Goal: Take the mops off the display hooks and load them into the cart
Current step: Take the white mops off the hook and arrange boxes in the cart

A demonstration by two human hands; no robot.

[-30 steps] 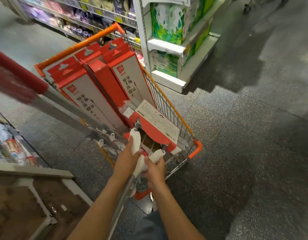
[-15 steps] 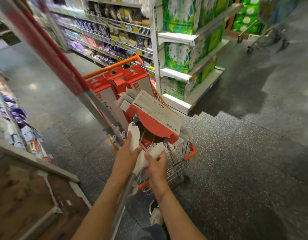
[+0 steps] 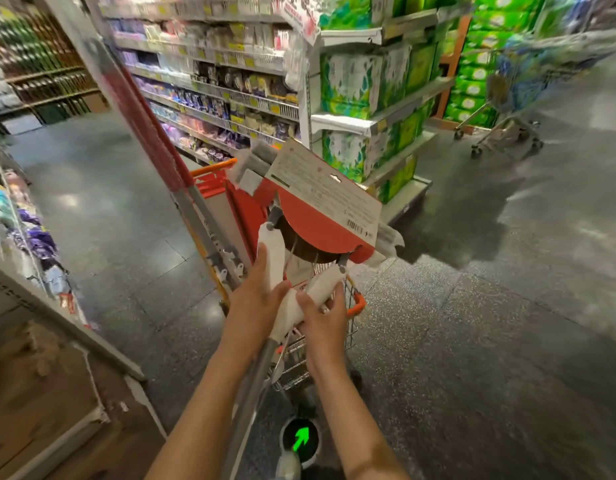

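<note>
While both hands [image 3: 254,299] [image 3: 322,315] clasp white plastic mop [image 3: 292,306] yoke (forked), wire cart [image 3: 355,303] below.

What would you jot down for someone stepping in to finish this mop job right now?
Left hand and right hand both grip the white yoke of one mop, its packaged head raised above the orange cart.
Done: boxed mops already stand in the cart, with another red-handled mop leaning there.
Left: lower this mop into the cart. The display hooks are out of view.
</note>
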